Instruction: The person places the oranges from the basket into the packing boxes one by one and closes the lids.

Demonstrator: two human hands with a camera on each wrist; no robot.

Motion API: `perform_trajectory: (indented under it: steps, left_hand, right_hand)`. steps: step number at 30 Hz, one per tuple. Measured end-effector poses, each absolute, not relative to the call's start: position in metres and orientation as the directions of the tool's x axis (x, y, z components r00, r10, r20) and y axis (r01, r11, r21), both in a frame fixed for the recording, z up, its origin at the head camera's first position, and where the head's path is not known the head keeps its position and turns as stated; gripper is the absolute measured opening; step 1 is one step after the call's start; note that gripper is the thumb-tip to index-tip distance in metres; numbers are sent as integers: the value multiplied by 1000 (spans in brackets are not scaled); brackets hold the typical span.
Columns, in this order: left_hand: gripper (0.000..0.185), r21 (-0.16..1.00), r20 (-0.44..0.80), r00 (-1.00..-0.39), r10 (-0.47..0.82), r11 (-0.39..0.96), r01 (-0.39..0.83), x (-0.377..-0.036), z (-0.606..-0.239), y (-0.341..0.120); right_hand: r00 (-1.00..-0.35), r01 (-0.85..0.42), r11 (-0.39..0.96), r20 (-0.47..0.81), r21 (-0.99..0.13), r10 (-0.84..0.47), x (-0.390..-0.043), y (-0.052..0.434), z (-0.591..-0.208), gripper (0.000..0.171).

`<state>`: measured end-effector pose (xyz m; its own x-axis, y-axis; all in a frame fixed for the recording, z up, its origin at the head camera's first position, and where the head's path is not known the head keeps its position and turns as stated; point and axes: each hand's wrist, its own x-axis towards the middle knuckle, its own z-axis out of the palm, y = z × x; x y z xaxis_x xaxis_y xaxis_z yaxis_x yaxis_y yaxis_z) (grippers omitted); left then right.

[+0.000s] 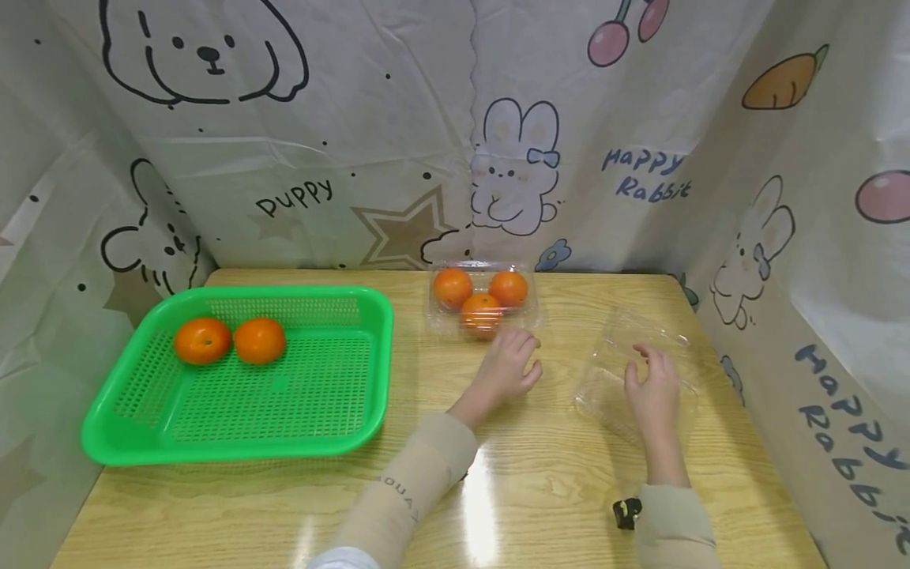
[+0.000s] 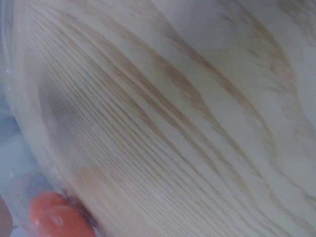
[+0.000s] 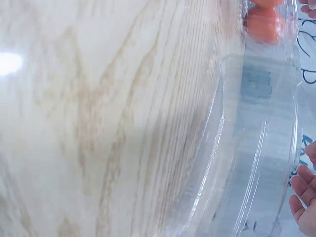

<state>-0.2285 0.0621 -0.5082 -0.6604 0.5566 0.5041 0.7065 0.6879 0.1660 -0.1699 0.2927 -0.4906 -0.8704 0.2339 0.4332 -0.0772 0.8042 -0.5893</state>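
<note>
A clear plastic box (image 1: 533,276) near the back of the table contains three oranges (image 1: 482,314). My left hand (image 1: 506,365) is just in front of it, fingers loosely bent and holding nothing. To the right lies a second clear plastic box (image 1: 604,383), with no fruit in it. Over that box is my right hand (image 1: 656,391), thumb and fingers curved apart with nothing between them. In the right wrist view its fingertips (image 3: 303,195) show beside the clear wall. The left wrist view catches oranges (image 2: 61,219) at its lower left corner.
A green plastic basket (image 1: 380,379) stands on the left of the wooden table (image 1: 540,490), with two oranges (image 1: 231,341) at its back left. Printed cloth (image 1: 398,118) hangs behind and along both sides. A small black object (image 1: 627,513) is at the right cuff.
</note>
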Motion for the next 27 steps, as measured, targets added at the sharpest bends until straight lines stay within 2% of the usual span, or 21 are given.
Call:
perform_trajectory:
  steps: [5,10,16,27]
  left_hand:
    - [28,145,406,-693,596,706,693,-222,-506,77]
    - [32,114,299,-721,625,726,678,-215,-504,89]
    - [38,134,147,-767,625,756,641,-208,-501,104]
    - [47,171,17,-797,603,784,597,-201,-500,125]
  right_hand:
    - [-854,-51,792,437,-608,281,-167,303,-494,28]
    - [-854,22,773,390,-634,344,-164,312,-494,28]
    - [-859,107,742,314,-661,404,-160,324,-494,30]
    - [-875,261,693,140,-672,464,-153,343,-491,41]
